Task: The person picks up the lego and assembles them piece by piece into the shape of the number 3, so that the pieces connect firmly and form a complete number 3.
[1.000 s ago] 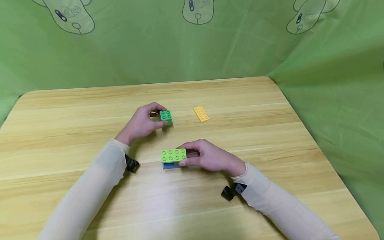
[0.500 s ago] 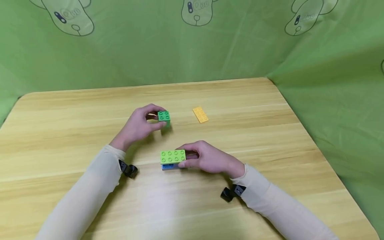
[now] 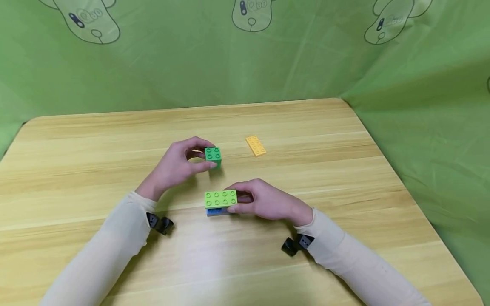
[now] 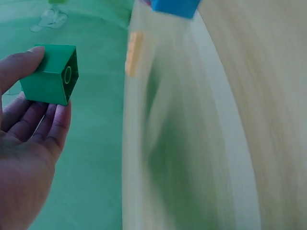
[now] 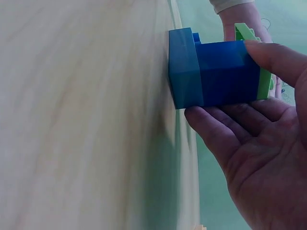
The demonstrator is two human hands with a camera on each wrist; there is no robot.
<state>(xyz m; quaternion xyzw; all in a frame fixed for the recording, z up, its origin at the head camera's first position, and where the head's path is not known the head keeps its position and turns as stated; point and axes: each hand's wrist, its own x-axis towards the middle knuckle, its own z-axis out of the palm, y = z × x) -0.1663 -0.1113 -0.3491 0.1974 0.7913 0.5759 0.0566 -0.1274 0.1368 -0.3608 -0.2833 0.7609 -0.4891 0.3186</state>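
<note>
My left hand [image 3: 180,163] pinches a square green toy brick [image 3: 213,156] between thumb and fingers. In the left wrist view the brick [image 4: 50,74] is clear of the table, its hollow underside facing right. My right hand [image 3: 264,199] grips a stack of bricks nearer the front. On top of the stack lies a long lime green plate [image 3: 220,198]. Under it the right wrist view shows a dark blue brick [image 5: 228,72] and a lighter blue piece [image 5: 184,69] at the bottom, close over the table. The green brick is behind the stack, a short gap away.
A flat yellow-orange studded plate [image 3: 256,145] lies on the wooden table [image 3: 314,170], behind and right of both hands. Green cloth [image 3: 191,68] hangs behind the table and along its right side. Small black devices [image 3: 297,244] are strapped at both wrists.
The left hand has brought the green brick a little toward the front, closer to the stack, its wrist shifting back and left. The right hand and its stack stay nearly in place.
</note>
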